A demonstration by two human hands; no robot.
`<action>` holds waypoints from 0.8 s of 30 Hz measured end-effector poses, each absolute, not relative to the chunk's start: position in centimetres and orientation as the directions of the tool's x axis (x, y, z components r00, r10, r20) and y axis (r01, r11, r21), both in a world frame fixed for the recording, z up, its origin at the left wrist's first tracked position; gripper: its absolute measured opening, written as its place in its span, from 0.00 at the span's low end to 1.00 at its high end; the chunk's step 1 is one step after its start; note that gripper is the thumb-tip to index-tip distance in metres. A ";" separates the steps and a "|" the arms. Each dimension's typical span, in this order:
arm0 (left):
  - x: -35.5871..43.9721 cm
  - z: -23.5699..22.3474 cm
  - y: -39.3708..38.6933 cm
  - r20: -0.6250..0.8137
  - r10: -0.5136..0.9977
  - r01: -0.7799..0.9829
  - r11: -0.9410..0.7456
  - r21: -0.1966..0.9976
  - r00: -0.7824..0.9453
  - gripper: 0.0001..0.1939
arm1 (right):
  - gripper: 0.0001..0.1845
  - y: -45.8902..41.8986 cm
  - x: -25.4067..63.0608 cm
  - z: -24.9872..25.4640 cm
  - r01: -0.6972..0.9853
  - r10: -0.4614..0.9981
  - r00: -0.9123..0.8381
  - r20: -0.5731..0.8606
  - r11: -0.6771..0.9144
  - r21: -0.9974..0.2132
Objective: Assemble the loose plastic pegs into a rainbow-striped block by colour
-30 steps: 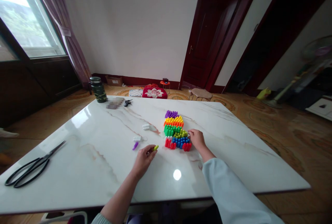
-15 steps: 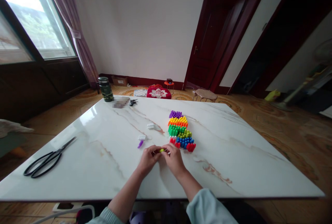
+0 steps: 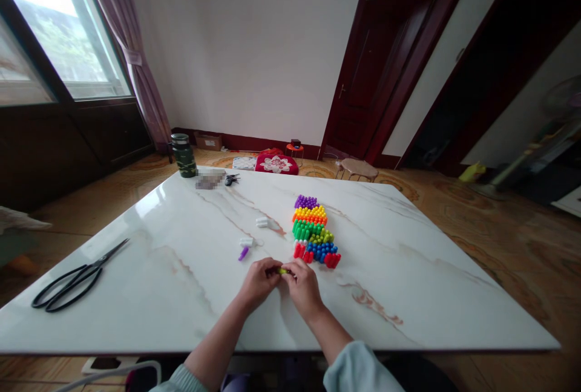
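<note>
My left hand [image 3: 259, 282] and my right hand [image 3: 305, 286] meet over the white marble table [image 3: 408, 271], both pinched on a small yellow-green peg [image 3: 284, 271] held between their fingertips. Just beyond them stands a block of coloured pegs [image 3: 314, 233] in rows of purple, yellow, orange, green, blue and red. A loose purple peg [image 3: 244, 253] lies left of the hands, with two white pieces [image 3: 246, 241] [image 3: 262, 221] farther back.
Black scissors [image 3: 72, 278] lie at the table's left edge. A dark camouflage cup [image 3: 184, 155] and keys [image 3: 231, 179] sit at the far left corner. Beyond the table are a red cushion [image 3: 276, 164], a small stool [image 3: 356, 168] and a dark wooden door.
My right hand left the peg block and came to my left hand; both now hold the yellow-green peg that the left hand held alone.
</note>
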State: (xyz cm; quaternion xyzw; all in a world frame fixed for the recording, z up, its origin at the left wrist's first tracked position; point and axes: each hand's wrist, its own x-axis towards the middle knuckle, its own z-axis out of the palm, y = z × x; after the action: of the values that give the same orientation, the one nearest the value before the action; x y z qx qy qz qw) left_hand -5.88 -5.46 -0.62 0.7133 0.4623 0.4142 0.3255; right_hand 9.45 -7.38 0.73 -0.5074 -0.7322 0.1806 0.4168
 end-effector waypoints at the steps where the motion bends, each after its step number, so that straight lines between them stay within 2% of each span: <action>1: -5.8 -0.6 -5.5 0.284 0.932 0.386 -0.353 0.853 0.224 0.12 | 0.11 -7.4 9.7 1.0 0.594 0.890 -0.136 0.435 0.424 -0.683; 7: -5.8 -0.6 -5.5 0.220 0.962 0.359 -0.265 0.895 0.163 0.08 | 0.08 -5.7 14.9 5.3 0.620 0.819 -0.005 0.574 0.453 -0.640; 10: -5.8 -0.6 -5.5 0.227 0.960 0.371 -0.272 0.888 0.160 0.09 | 0.10 -3.5 19.7 6.5 0.711 0.791 0.139 0.596 0.339 -0.616; 12: -5.9 -0.6 -5.5 0.240 0.957 0.377 -0.285 0.881 0.163 0.09 | 0.10 -1.9 22.5 6.3 0.791 0.820 0.192 0.539 0.196 -0.579; 15: -5.9 -0.4 -5.5 0.249 0.956 0.371 -0.290 0.882 0.155 0.10 | 0.10 0.0 24.8 5.2 0.864 0.906 0.195 0.375 0.022 -0.502; 24: -5.9 -0.1 -5.6 0.218 0.966 0.378 -0.256 0.890 0.141 0.12 | 0.13 2.0 24.2 3.5 0.868 0.954 0.172 0.247 -0.028 -0.497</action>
State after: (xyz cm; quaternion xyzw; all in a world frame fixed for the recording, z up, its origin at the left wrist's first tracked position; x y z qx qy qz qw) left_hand -5.86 -5.59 -0.12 0.6706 0.5012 0.4223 0.3477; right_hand 24.24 1.99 3.48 -0.7126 -0.6389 0.0772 0.2793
